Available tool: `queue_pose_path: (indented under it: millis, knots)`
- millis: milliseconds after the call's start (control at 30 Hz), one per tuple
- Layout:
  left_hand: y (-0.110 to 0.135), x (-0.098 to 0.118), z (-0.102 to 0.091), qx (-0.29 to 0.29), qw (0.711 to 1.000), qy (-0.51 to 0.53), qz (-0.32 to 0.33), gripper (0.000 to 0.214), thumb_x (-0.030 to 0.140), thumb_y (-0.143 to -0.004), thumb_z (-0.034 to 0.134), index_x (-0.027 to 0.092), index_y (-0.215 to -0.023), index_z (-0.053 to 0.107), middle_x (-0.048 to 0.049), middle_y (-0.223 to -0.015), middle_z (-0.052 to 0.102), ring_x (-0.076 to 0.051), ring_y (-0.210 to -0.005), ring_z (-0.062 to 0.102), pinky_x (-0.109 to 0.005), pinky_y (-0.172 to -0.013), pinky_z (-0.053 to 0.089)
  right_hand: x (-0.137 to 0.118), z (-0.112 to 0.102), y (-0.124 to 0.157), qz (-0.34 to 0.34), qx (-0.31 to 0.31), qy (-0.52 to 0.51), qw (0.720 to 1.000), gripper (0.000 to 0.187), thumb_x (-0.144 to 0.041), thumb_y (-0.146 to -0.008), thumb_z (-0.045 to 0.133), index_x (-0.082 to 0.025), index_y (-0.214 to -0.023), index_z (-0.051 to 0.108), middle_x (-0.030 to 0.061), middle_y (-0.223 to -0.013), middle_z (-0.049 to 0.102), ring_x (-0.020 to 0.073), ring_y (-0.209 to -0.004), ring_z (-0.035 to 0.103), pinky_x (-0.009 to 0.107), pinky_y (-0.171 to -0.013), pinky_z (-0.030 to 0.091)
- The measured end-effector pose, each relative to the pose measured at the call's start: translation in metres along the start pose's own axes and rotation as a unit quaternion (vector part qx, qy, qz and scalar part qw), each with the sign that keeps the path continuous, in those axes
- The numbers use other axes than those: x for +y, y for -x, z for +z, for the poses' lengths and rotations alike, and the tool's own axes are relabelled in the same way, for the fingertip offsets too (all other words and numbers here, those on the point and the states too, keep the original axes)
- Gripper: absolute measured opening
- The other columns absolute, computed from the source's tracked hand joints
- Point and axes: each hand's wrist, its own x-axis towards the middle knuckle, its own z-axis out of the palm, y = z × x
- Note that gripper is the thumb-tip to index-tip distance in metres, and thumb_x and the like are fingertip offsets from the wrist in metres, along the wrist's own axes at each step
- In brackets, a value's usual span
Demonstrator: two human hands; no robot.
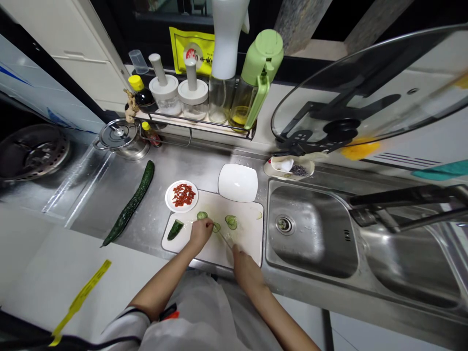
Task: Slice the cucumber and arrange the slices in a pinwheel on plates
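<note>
My right hand (247,269) is closed round the handle of a kitchen knife (225,239), whose thin blade points up and left over the white cutting board (204,253). My left hand (201,235) is closed in a pinch at the edge of a cucumber slice (217,227), close to the knife tip. Another slice (202,215) lies just above my left hand. Several overlapping cucumber slices (231,222) lie to the right on the board. A cut cucumber piece (175,229) rests at the board's left end.
A white plate of red bits (168,198) and a white dish (238,182) sit behind the board. Left of them lie a whole cucumber (132,208) and a lidded pot (122,139). The sink (310,234) adjoins the right; a condiment rack (204,126) spans the back.
</note>
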Motion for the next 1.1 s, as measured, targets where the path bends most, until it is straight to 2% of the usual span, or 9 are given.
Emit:
queue_pose_path:
  millis: [200,533,867,967,1100]
  knots:
    - [0.0,0.001,-0.001,-0.006,1.0,0.003,0.003,0.02,0.017,-0.079,0.053,0.021,-0.081,0.072,-0.001,-0.078,0.072,-0.013,-0.073,0.063,-0.022,-0.069,0.04,-0.002,-0.004,0.001,0.005,0.006,0.01,1.0,0.043,-0.001,-0.088,0.023,-0.014,-0.118,0.052,0.0149,-0.095,0.069,0.0225,-0.087,0.068,0.029,-0.066,0.052]
    - [-0.002,-0.001,0.002,-0.004,1.0,0.0,-0.002,0.02,0.019,-0.079,0.053,0.021,-0.084,0.072,-0.0023,-0.082,0.072,-0.014,-0.076,0.064,-0.022,-0.072,0.041,-0.001,-0.001,-0.005,0.002,-0.006,0.026,1.0,0.048,0.0,-0.088,0.025,-0.011,-0.13,0.046,0.0164,-0.101,0.068,0.0201,-0.091,0.067,0.027,-0.072,0.051]
    - [0.003,0.002,0.0,0.0,1.0,0.01,-0.007,0.019,0.018,-0.079,0.053,0.022,-0.082,0.071,-0.0007,-0.078,0.071,-0.013,-0.073,0.063,-0.021,-0.067,0.039,0.013,0.01,0.016,0.03,-0.052,-0.011,0.998,0.053,0.001,-0.087,0.02,-0.011,-0.134,0.042,0.0155,-0.102,0.068,0.0215,-0.093,0.067,0.029,-0.072,0.05]
    - [0.004,-0.001,-0.006,0.027,1.0,0.006,-0.005,0.018,0.019,-0.078,0.054,0.022,-0.083,0.071,-0.0002,-0.078,0.07,-0.013,-0.072,0.062,-0.021,-0.067,0.039,0.018,0.017,0.018,0.035,-0.058,-0.033,0.997,0.055,0.001,-0.086,0.021,-0.011,-0.136,0.041,0.0154,-0.103,0.068,0.0217,-0.092,0.067,0.028,-0.072,0.049]
    - [0.0,-0.007,-0.026,0.073,0.997,-0.016,-0.015,0.017,0.022,-0.08,0.053,0.021,-0.079,0.07,-0.0003,-0.073,0.069,-0.013,-0.067,0.06,-0.021,-0.065,0.037,0.02,0.023,0.017,0.043,-0.059,-0.046,0.996,0.057,0.001,-0.086,0.02,-0.013,-0.138,0.038,0.0151,-0.104,0.067,0.0214,-0.092,0.067,0.028,-0.071,0.049]
